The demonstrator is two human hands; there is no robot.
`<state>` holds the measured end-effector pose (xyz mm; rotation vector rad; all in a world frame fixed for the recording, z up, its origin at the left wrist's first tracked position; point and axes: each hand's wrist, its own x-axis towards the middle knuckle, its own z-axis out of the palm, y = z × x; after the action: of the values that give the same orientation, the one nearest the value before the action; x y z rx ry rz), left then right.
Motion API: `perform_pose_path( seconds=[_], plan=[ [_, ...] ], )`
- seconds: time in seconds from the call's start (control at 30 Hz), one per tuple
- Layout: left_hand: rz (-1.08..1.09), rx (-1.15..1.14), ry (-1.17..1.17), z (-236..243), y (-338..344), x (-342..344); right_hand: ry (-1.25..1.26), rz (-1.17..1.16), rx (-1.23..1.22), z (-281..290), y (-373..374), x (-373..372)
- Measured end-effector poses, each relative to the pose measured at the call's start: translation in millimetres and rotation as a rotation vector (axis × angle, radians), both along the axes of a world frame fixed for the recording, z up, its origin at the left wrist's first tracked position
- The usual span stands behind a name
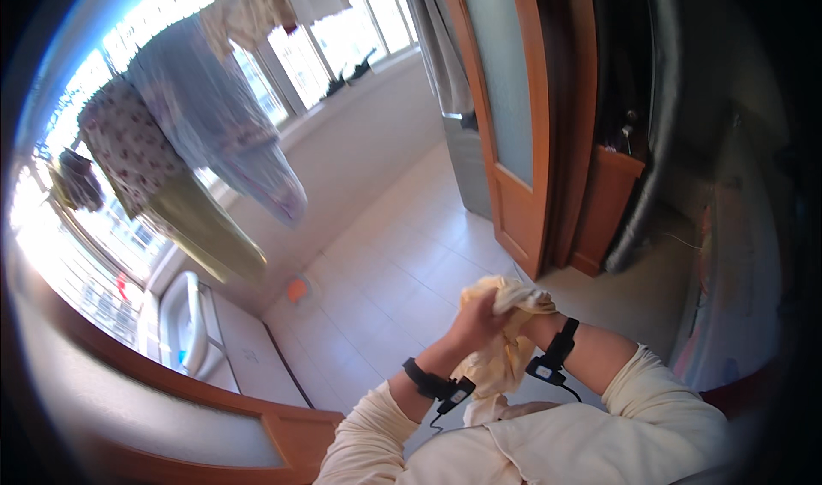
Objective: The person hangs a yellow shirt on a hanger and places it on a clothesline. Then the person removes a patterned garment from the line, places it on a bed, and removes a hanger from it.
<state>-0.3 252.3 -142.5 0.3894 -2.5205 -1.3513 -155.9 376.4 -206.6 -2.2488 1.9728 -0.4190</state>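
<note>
A cream top (591, 446) sits nearest. The left hand (479, 322) clasps yellow cloth (503, 361), fingers curled, seemingly keeping it bunched; the right hand (537, 325) has hidden fingers: cannot tell.

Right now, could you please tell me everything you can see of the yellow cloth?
The cloth is pale yellow, soft-looking and creased, with a whiter patch near its top. It is bunched at the upper end, and the rest hangs in loose folds in front of the person's body, above the tiled floor. The left hand grips its bunched part; the right hand is at its other side, partly hidden. Its full shape cannot be told.
</note>
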Motion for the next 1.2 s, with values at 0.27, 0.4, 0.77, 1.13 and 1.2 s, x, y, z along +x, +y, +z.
perform_pose_path(
  seconds=[0.27, 0.4, 0.77, 1.13, 1.2],
  plan=[
    [-0.232, 0.301, -0.019, 10, 83, -47, -0.066, -0.017, 0.01, -23, 18, -52],
    [-0.203, 0.241, -0.02, 15, 122, -70, -0.11, -0.018, 0.015, -21, 32, -76],
    [0.26, 0.11, 0.133, -6, 138, -75, -0.226, 0.045, 0.016, -22, 41, -93],
    [0.194, 0.29, 0.041, -8, 159, -42, -0.254, 0.096, 0.068, -31, 63, -90],
    [0.213, 0.307, 0.062, -9, 156, -31, -0.266, 0.111, 0.076, -36, 64, -82]
  ],
)
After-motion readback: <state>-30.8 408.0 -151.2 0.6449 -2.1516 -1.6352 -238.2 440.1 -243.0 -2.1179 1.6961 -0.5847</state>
